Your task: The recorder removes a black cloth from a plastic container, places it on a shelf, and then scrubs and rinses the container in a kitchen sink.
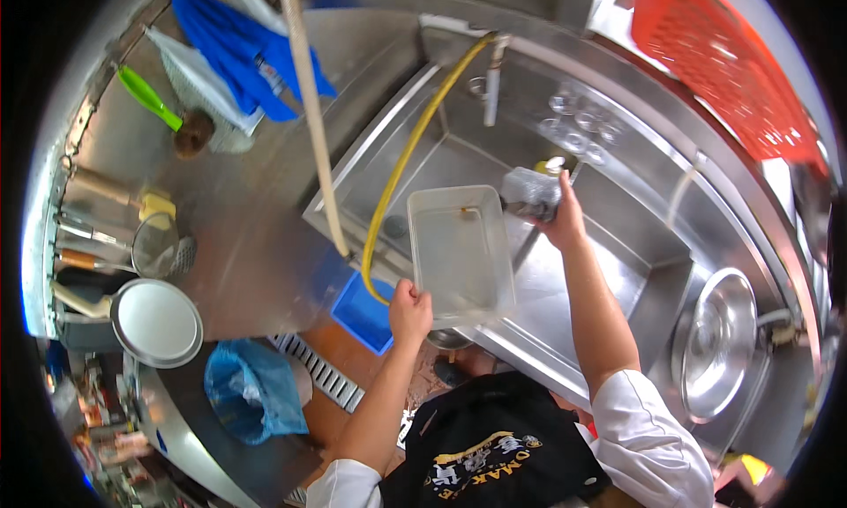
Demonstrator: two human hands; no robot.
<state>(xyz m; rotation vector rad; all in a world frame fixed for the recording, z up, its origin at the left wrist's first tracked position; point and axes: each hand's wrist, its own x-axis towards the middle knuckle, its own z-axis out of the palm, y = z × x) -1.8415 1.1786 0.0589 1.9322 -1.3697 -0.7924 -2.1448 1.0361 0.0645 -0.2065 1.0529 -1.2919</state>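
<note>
My left hand (pixel 411 309) grips the near left corner of a translucent rectangular plastic container (pixel 456 256), tilted over the front of a stainless steel sink (pixel 562 290). A small brown speck shows inside, near its far end. My right hand (pixel 562 220) holds a grey textured scrubbing cloth or pad (pixel 529 192) beside the container's far right corner. Blur keeps its exact kind unclear. Just beyond that hand is a small yellow and white item (pixel 550 166), partly hidden. To the left, a yellow hose (pixel 413 137) arcs down from the back wall and passes behind my left hand.
Several clear glasses (pixel 576 121) stand behind the sink. A steel basin (pixel 720 342) rests at right, below a red plastic basket (pixel 728 71). Left are a beige pipe (pixel 308 91), hanging utensils (pixel 155 243), a blue bin (pixel 367 313) and a blue-lined trash bin (pixel 255 392).
</note>
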